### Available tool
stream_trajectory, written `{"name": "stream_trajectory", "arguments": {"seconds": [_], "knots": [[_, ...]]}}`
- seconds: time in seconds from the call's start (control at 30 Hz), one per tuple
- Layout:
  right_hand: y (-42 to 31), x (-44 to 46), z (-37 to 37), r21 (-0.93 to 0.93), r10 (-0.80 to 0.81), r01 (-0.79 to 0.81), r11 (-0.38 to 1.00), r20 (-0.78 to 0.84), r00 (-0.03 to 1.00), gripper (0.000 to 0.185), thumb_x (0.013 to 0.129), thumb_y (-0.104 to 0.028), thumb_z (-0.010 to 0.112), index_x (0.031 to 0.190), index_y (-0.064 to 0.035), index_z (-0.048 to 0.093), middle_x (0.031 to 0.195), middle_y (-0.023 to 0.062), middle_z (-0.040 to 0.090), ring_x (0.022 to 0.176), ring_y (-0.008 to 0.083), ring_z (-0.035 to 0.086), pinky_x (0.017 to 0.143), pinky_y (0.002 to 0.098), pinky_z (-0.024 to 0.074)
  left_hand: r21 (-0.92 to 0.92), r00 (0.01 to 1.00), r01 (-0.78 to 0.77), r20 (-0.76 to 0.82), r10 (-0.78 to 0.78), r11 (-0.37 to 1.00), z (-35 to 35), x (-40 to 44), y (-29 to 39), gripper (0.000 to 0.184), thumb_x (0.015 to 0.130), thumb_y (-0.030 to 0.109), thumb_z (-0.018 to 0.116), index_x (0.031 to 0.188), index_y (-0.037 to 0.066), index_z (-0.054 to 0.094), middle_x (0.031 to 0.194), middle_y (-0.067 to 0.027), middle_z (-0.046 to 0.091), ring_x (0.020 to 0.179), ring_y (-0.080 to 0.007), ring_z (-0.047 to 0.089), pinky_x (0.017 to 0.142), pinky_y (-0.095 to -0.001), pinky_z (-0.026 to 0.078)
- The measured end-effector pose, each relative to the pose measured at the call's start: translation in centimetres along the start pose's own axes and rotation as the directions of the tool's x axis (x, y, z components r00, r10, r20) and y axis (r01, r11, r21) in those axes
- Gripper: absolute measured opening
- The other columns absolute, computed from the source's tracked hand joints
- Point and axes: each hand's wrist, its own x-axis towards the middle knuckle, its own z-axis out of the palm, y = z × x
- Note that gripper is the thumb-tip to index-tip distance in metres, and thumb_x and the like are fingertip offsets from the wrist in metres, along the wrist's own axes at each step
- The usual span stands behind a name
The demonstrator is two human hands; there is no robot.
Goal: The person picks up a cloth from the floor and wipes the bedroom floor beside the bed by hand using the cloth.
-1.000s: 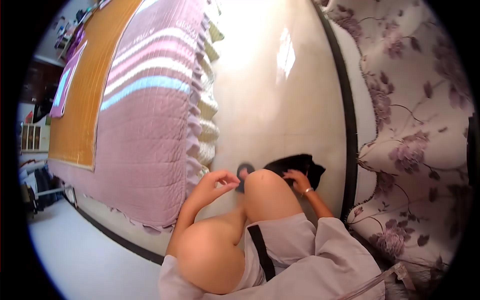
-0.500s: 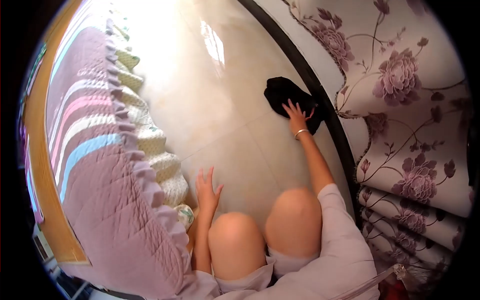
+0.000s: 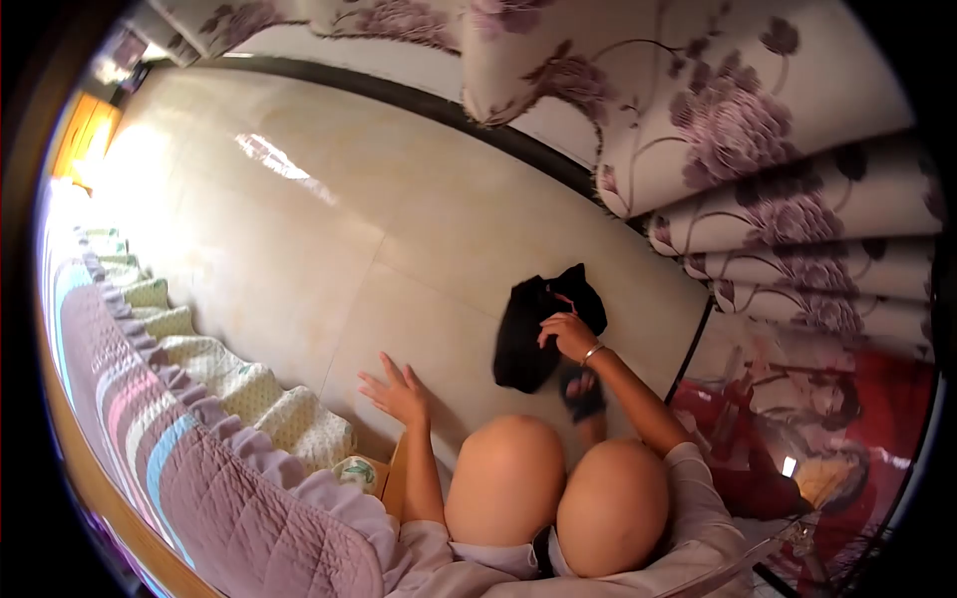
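Note:
On the tiled floor lies a crumpled black cloth item (image 3: 523,339), perhaps a bag, with a small reddish strip near its upper edge. My right hand (image 3: 568,337), a bangle at its wrist, has its fingers bent in against the cloth and seems to grip it; the fingertips are partly hidden. My left hand (image 3: 399,394) is open over the floor near the bed's side, fingers spread, holding nothing. Just below the cloth shows my foot in a dark slipper (image 3: 583,391), in front of my bent knees.
To the left runs a bed with a quilted mauve cover (image 3: 259,483) and a ruffled skirt (image 3: 239,384). Flowered curtains (image 3: 738,130) hang along the upper right. A red picture panel (image 3: 827,419) stands at the right.
My view has swung to the right. The black cloth has come closer to my knees along with my right hand, whose spread fingers have curled in. My left hand stays open.

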Motion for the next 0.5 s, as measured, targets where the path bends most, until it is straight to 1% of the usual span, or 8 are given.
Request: {"name": "stream_trajectory", "arguments": {"seconds": [0.1,0.17,0.2,0.3,0.37,0.4,0.43,0.5], "knots": [[-2.7,0.8,-3.8,0.021,-0.009,0.011,1.0,-0.092,0.996,0.024,0.057,0.009,0.039,0.058,-0.0093,0.055,0.074,0.0037,0.055,0.087,0.0209,0.049,0.086,0.0279,0.0356,0.0,0.996,-0.061,-0.067,0.061,0.998,1.0,0.2,-0.6,0.051,0.082,0.036,0.044,0.128,0.031,0.023,0.135,-0.0205,0.005,0.121,-0.0447,0.008,0.092,-0.0565,0.017],[-5.0,4.1,-5.5,-0.084,-0.314,0.304,0.949,-0.327,0.891,0.02,0.056,0.008,0.04,0.058,-0.0086,0.052,0.07,0.0039,0.052,0.085,0.0223,0.049,0.091,0.0369,0.0316,0.063,1.0,0.004,0.01,-0.005,0.998,0.6,0.2,-0.3,0.053,0.081,0.037,0.045,0.128,0.032,0.022,0.135,-0.0204,0.004,0.121,-0.0449,0.008,0.091,-0.0568,0.019],[-6.2,6.3,-5.4,-0.117,-0.384,0.37,0.922,-0.412,0.826,0.02,0.057,0.007,0.04,0.062,-0.0086,0.052,0.073,0.005,0.053,0.089,0.0228,0.048,0.094,0.0403,0.0287,0.07,1.0,0.003,0.008,-0.003,0.998,0.7,0.2,-0.2,0.055,0.08,0.038,0.046,0.129,0.032,0.02,0.135,-0.0204,0.003,0.121,-0.0453,0.009,0.089,-0.0569,0.023],[-10.1,14.3,-5.0,-0.257,-0.636,0.583,0.77,-0.383,0.67,0.02,0.057,0.004,0.042,0.068,-0.009,0.053,0.082,0.0016,0.054,0.099,0.0191,0.047,0.096,0.0439,0.0247,0.123,0.997,0.044,0.051,-0.051,0.991,0.5,0.4,0.1,0.057,0.08,0.037,0.048,0.129,0.032,0.019,0.135,-0.0209,0.003,0.12,-0.0457,0.01,0.087,-0.057,0.027],[-10.7,19.3,-3.2,-0.426,-0.653,0.519,0.741,-0.277,0.705,0.026,0.065,0.001,0.043,0.08,-0.0126,0.06,0.095,-0.0035,0.054,0.111,0.0188,0.036,0.098,0.0473,0.0174,0.13,0.999,0.008,0.029,-0.012,0.991,0.8,0.5,0.0,0.057,0.08,0.036,0.048,0.129,0.032,0.019,0.135,-0.0212,0.003,0.12,-0.0463,0.011,0.085,-0.0575,0.028],[-10.1,21.2,-1.9,-0.517,-0.569,0.399,0.757,-0.223,0.792,0.027,0.071,-0.008,0.045,0.09,-0.0159,0.061,0.106,-0.0038,0.051,0.118,0.0204,0.029,0.097,0.0539,0.0108,0.135,1.0,-0.011,0.017,0.008,0.991,0.9,0.5,-0.2,0.057,0.08,0.036,0.049,0.129,0.032,0.019,0.135,-0.0215,0.003,0.119,-0.0468,0.011,0.084,-0.058,0.029],[-10.2,22.5,-1.5,-0.507,-0.384,0.276,0.817,-0.12,0.915,0.027,0.072,-0.024,0.05,0.096,-0.0197,0.061,0.12,-0.0019,0.043,0.123,0.0246,0.019,0.094,0.0599,0.0038,0.141,1.0,-0.009,0.006,0.008,0.99,0.9,0.3,-0.3,0.057,0.08,0.036,0.049,0.129,0.032,0.019,0.135,-0.0215,0.003,0.119,-0.0468,0.011,0.084,-0.058,0.029],[-11.0,23.9,-1.1,-0.29,-0.175,0.102,0.952,-0.24,0.955,0.038,0.068,-0.039,0.055,0.102,-0.0239,0.057,0.132,0.0036,0.026,0.125,0.0315,0.008,0.092,0.0623,-0.0001,0.156,0.998,-0.036,0.047,0.029,0.987,0.8,0.4,-0.3,0.059,0.081,0.034,0.048,0.13,0.03,0.015,0.133,-0.0243,0.003,0.118,-0.049,0.013,0.083,-0.0581,0.03]]}}
